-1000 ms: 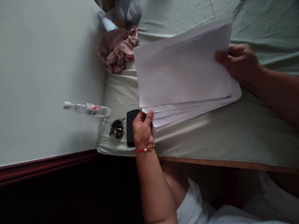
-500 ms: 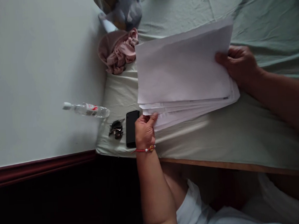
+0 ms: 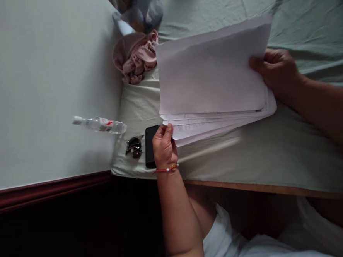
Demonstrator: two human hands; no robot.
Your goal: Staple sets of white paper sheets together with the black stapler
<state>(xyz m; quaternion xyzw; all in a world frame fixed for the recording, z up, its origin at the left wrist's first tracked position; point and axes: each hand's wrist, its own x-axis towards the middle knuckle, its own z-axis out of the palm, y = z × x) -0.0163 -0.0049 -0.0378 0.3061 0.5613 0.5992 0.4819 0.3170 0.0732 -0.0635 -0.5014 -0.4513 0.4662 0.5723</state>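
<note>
A stack of white paper sheets [image 3: 211, 75] is held up over the bed, its lower edges fanned apart, with some print showing on the lower sheets. My right hand [image 3: 278, 69] grips the stack at its right edge, thumb on top and fingers underneath. At the lower left corner, my left hand [image 3: 164, 144] pinches the edge of some of the sheets between thumb and fingers; a red bracelet circles that wrist. Just behind my left hand lies a black phone-like object [image 3: 149, 147], partly covered by the hand.
On the green bed sheet [image 3: 249, 158] lie a bunch of keys [image 3: 134, 147] and a clear plastic bottle [image 3: 101, 125] on its side, by the white wall [image 3: 40, 74]. Pink cloth [image 3: 140, 60] and a plastic bag [image 3: 147, 13] sit farther back. A wooden bed edge [image 3: 250, 187] runs along the front.
The stack has risen slightly with my right hand. My left hand has shifted a little up and left along the corner, and more of a printed lower sheet shows.
</note>
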